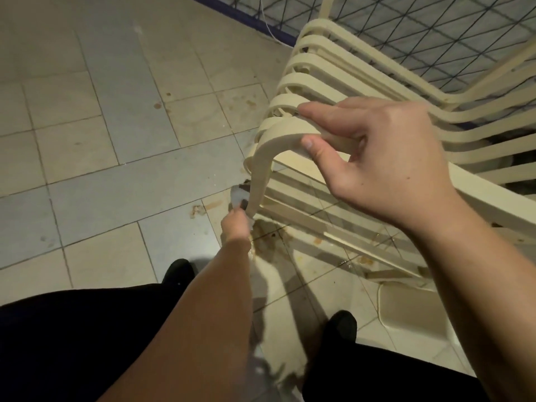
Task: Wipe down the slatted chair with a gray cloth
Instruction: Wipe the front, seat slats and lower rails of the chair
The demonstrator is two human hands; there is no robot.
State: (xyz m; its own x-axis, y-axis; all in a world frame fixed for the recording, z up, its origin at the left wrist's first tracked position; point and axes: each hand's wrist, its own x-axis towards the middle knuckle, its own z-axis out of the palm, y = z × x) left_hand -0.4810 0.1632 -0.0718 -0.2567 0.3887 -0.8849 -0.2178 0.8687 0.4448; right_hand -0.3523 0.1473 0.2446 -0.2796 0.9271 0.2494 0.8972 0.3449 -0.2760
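Right hand on tilted slatted chair, slats crosswise.

Smooth cream plastic chair, soft gray cloth, stained matt floor tiles.

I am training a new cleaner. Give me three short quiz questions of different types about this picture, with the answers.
1. True or false: the right hand grips a chair slat.
2. Which hand holds the cloth?
3. The floor under the chair is: A) carpet, B) stained tiles, C) grass.

Key: 1. True. 2. The left hand, low beside the chair's curved edge. 3. B.
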